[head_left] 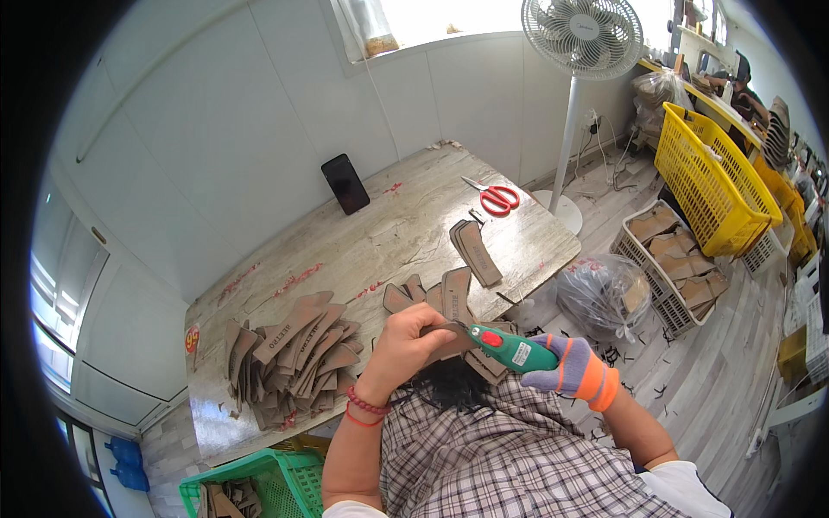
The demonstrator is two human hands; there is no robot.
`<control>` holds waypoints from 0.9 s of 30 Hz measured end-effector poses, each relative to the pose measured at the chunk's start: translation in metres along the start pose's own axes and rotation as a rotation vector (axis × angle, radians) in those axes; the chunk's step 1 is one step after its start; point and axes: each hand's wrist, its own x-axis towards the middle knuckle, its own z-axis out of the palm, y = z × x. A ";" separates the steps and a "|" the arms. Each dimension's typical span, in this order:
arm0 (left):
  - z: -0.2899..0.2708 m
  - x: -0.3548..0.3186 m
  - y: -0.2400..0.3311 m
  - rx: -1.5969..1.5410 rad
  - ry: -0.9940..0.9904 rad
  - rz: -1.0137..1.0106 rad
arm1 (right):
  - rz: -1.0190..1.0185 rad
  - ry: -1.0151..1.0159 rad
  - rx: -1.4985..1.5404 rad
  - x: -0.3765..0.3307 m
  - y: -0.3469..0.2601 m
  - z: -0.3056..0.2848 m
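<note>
Between the thumb and fingers of my left hand [404, 344] is a curved brown shoe-upper-like piece [449, 339], its exact kind unclear. My right hand [577, 373], in a grey glove with orange, is wrapped round a green handheld electric cutter [528, 356] with a red button. The cutter's tip meets the piece's edge near my left fingertips; the contact itself is too small to make out. Just beyond lie a few similar brown pieces [458, 292] and a small stack [476, 253]. A large heap of such pieces [294, 356] covers the table's left part.
On the worn table [285, 237] are red-handled scissors [499, 200] and a black phone [345, 184]. A green basket [298, 485] stands below left. To the right are a clear bag [603, 298], a filled crate [677, 312], a yellow crate [717, 177] and a fan [583, 28]. Another person [749, 99] sits farther off.
</note>
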 end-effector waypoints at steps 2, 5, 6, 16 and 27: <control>0.005 0.002 -0.004 -0.007 -0.025 -0.025 | 0.067 -0.020 -0.024 0.002 -0.004 0.000; 0.009 0.007 -0.018 -0.032 -0.003 -0.078 | 0.214 -0.023 0.016 0.005 -0.015 0.003; 0.007 0.010 -0.021 -0.032 0.044 -0.100 | 0.176 0.001 0.082 0.006 -0.011 0.005; -0.029 0.005 -0.080 -0.990 0.819 -0.148 | 0.029 0.103 0.188 0.004 0.008 0.024; 0.061 -0.027 -0.097 -1.739 0.518 -0.486 | 0.141 0.120 0.231 -0.001 0.022 0.042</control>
